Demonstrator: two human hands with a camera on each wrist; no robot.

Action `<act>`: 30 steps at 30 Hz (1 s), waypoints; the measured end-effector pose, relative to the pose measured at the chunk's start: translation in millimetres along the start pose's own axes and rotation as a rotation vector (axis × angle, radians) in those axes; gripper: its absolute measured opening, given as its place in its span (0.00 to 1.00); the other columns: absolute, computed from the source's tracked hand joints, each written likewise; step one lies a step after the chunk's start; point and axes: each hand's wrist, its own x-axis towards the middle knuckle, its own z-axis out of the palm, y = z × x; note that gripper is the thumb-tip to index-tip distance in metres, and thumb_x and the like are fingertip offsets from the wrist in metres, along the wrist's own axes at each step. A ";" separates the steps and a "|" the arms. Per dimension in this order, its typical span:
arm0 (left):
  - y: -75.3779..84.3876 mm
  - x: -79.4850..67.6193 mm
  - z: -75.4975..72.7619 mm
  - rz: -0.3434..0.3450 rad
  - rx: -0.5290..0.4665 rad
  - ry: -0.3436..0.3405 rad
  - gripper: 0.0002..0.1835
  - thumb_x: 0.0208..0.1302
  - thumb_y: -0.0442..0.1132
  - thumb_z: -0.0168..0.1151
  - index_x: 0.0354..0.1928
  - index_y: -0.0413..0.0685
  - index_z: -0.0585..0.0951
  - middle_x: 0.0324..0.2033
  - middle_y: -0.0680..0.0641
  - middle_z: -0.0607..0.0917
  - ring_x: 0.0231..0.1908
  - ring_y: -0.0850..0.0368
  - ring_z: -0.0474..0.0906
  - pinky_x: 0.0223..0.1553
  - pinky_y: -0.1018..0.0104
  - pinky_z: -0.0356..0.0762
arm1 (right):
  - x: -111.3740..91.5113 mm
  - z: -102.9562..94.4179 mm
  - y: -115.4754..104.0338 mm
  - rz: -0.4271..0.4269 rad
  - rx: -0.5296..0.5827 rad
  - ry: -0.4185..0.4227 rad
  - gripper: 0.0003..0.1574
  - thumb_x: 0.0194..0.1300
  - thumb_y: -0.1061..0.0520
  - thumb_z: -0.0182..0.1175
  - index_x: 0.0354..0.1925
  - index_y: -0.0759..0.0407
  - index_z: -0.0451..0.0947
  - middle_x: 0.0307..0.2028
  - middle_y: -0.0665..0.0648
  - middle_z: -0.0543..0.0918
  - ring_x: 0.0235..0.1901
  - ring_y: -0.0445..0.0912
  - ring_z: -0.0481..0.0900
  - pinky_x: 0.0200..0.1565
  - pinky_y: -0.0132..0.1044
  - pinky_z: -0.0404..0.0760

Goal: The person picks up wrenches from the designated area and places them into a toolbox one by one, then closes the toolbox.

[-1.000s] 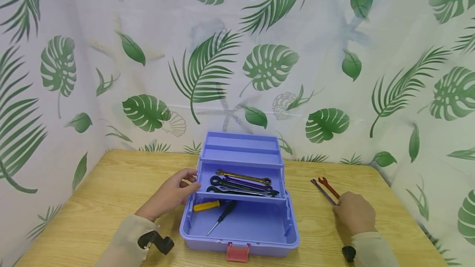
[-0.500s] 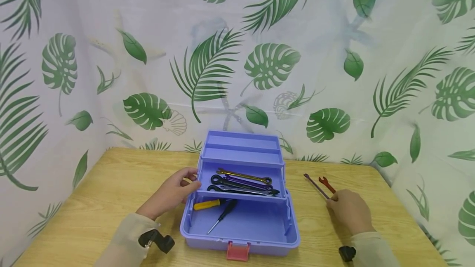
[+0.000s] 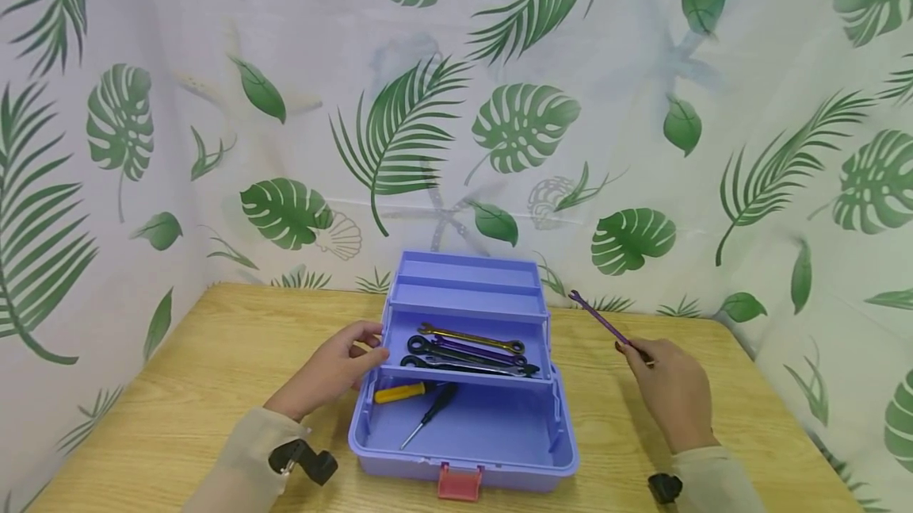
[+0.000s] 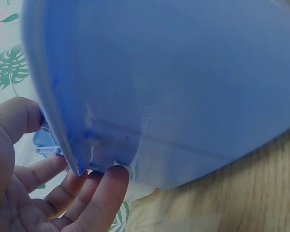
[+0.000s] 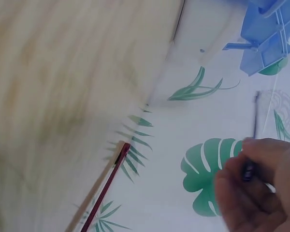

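Nearest you is the pink catch (image 3: pixel 460 483) on the front of the blue toolbox (image 3: pixel 517 480), which sits open on the tabletop (image 3: pixel 178 386). In the bottom of the box, over on the left, a black screwdriver (image 3: pixel 430 412) lies beside a tool with a yellow handle (image 3: pixel 399 393). Your right hand (image 3: pixel 674 390) is right of the box, well apart from it. Its fingers are clamped on a purple wrench (image 3: pixel 599 318), which points to the far left. The red tool (image 5: pixel 105 187) is near that hand. Your left hand (image 3: pixel 335 370) is at the box's left side, with fingers and thumb clamped on its edge. Farther back, the tray (image 3: pixel 533 329) holds a gold wrench (image 3: pixel 471 337), a second purple wrench (image 3: pixel 467 349), a silver wrench (image 3: pixel 485 367) and dark tools, all close together. Past them is a raised blue part with a bar across it (image 3: pixel 467 299). Farthest is a white wall with green leaves (image 3: pixel 524 128).
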 end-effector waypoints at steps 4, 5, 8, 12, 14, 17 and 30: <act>0.7 0.5 -0.9 0.005 -0.006 -0.002 0.23 0.74 0.45 0.64 0.67 0.48 0.76 0.53 0.43 0.79 0.45 0.51 0.81 0.36 0.59 0.87 | 0.7 3.3 -1.9 -0.131 0.049 0.169 0.13 0.55 0.60 0.79 0.39 0.64 0.91 0.29 0.59 0.88 0.24 0.51 0.83 0.23 0.46 0.77; 0.7 0.7 -1.2 0.006 -0.008 -0.004 0.23 0.74 0.46 0.64 0.67 0.48 0.76 0.53 0.43 0.79 0.45 0.51 0.81 0.35 0.59 0.87 | 1.2 4.3 -2.1 -0.160 0.056 0.198 0.13 0.54 0.61 0.79 0.39 0.64 0.91 0.29 0.59 0.88 0.24 0.51 0.84 0.24 0.47 0.78; 1.5 0.8 -1.2 -0.012 -0.022 0.003 0.25 0.74 0.46 0.64 0.68 0.50 0.75 0.53 0.43 0.79 0.45 0.50 0.81 0.33 0.58 0.87 | 3.1 7.1 -2.4 -0.226 0.071 0.253 0.13 0.52 0.63 0.79 0.38 0.65 0.90 0.29 0.58 0.88 0.26 0.51 0.85 0.26 0.47 0.79; 1.7 0.1 -0.6 -0.033 -0.052 0.004 0.29 0.73 0.44 0.64 0.74 0.57 0.70 0.53 0.42 0.79 0.46 0.49 0.82 0.30 0.56 0.88 | 3.2 9.4 -2.9 -0.262 0.112 0.272 0.14 0.52 0.64 0.79 0.39 0.65 0.90 0.29 0.58 0.88 0.26 0.49 0.83 0.25 0.38 0.77; 1.6 -0.1 -0.3 -0.042 -0.063 0.005 0.31 0.73 0.44 0.65 0.76 0.59 0.69 0.53 0.42 0.79 0.46 0.48 0.82 0.29 0.55 0.88 | 2.4 10.1 -3.2 -0.266 0.131 0.270 0.14 0.52 0.64 0.79 0.40 0.65 0.91 0.29 0.57 0.87 0.26 0.48 0.82 0.24 0.33 0.75; 1.5 -0.1 0.1 -0.051 -0.060 0.011 0.32 0.73 0.44 0.65 0.76 0.59 0.69 0.53 0.42 0.79 0.46 0.48 0.83 0.29 0.55 0.88 | 1.7 10.7 -3.4 -0.264 0.142 0.261 0.14 0.53 0.64 0.79 0.41 0.64 0.91 0.29 0.56 0.87 0.26 0.46 0.81 0.25 0.28 0.73; -1.0 0.6 2.5 -0.055 -0.107 0.016 0.30 0.74 0.44 0.64 0.75 0.54 0.71 0.63 0.40 0.78 0.57 0.40 0.81 0.35 0.52 0.89 | 0.7 9.4 -7.0 -0.258 0.102 0.213 0.13 0.53 0.64 0.79 0.39 0.61 0.91 0.31 0.54 0.88 0.27 0.45 0.82 0.27 0.33 0.76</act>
